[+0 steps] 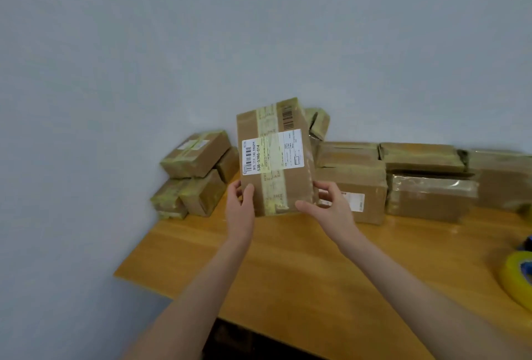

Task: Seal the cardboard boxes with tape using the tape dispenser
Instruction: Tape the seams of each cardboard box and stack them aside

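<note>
Wooden table (pixel 288 267): fingers (pixel 248 195) clasp box's (pixel 276 164) lower sides (upright).

The cardboard box (pixel 293 184) in front of you at 12 o'clock is plain brown, crossed by a yellowish tape band (pixel 272 189) with faint lettering. Its label (pixel 272 151) is white with black barcodes and digits. At 9 o'clock you have brown boxes (pixel 198 155) edged in yellow-green tape. Your table (pixel 288 259) is orange wood grain, the wall (pixel 259 28) is pale grey-blue, and the tape roll (pixel 512 276) at 4 o'clock is yellow.

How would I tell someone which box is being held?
On the wooden table by the grey wall, boxes line the back. The held box stands upright between the left hand and right hand. Only it shows a large white label.
</note>
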Motion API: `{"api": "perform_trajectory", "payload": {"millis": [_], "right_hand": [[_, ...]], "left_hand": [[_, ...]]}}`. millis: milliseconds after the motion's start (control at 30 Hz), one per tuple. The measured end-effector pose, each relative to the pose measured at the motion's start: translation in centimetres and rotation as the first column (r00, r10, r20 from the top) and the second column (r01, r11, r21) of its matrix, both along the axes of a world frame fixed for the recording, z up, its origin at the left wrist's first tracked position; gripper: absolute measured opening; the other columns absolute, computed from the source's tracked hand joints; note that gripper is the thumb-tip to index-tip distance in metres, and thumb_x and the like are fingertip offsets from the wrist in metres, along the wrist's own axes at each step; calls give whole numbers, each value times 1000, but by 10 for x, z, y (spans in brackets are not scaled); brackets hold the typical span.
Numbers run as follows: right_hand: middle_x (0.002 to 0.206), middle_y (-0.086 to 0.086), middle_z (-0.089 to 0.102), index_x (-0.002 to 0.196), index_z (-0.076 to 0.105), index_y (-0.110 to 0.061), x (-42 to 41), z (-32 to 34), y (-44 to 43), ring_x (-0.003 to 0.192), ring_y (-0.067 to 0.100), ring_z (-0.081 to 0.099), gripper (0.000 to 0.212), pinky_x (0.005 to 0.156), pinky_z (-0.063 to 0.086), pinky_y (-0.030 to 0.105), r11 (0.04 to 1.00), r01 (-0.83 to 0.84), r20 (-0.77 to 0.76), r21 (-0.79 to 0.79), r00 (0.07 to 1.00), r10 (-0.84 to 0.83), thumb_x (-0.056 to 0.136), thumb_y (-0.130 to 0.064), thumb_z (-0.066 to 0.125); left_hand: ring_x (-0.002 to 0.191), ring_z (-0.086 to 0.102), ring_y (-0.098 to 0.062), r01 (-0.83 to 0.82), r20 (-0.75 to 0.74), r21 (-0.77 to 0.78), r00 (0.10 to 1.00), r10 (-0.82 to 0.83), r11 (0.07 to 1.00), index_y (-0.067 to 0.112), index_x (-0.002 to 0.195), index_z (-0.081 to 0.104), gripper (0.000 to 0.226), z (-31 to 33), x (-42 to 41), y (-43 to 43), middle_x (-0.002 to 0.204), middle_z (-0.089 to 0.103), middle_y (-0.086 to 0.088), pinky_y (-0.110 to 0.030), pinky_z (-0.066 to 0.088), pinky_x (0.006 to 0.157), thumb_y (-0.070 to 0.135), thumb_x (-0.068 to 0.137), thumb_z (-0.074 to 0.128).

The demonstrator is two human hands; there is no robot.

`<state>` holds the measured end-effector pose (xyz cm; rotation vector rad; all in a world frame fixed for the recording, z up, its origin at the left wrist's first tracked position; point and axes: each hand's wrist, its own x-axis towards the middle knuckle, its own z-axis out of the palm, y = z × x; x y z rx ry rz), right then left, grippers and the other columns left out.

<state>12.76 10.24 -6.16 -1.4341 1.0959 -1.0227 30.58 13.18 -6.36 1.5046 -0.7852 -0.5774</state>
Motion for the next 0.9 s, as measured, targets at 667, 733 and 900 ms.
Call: {"api": "perform_trajectory", "payload": {"millis": [667, 733, 900], "right_hand": [[118, -4, 58, 152, 20, -36, 231, -92, -32, 104, 17, 60, 102, 79, 52, 26, 771, -318, -4, 551, 924, 384, 73, -16, 81], [120, -4, 58, 152, 19, -34, 237, -97, -24, 101, 16, 62, 102, 74, 53, 23, 769, -320, -39, 553, 912, 408, 73, -13, 81], [136, 1, 50, 153, 16, -30, 260, -117, 17, 106, 18, 62, 109, 79, 58, 30, 777, -321, -96, 541, 895, 436, 70, -13, 83]], "left_hand": [[75, 63, -10, 88, 184, 499, 961, -204, 862, 20, 130, 47, 47, -57, 263, -6, 114, 59, 7, -21, 49, 65, 33, 89, 64], [72, 62, -4, 125, 167, 533, 954, -249, 837, 23, 135, 44, 51, -60, 270, 4, 108, 59, 10, -20, 51, 65, 29, 89, 64], [90, 64, -11, 166, 100, 646, 949, -298, 745, 22, 109, 53, 27, -70, 307, 32, 103, 65, 4, -33, 57, 78, 24, 85, 67]]}}
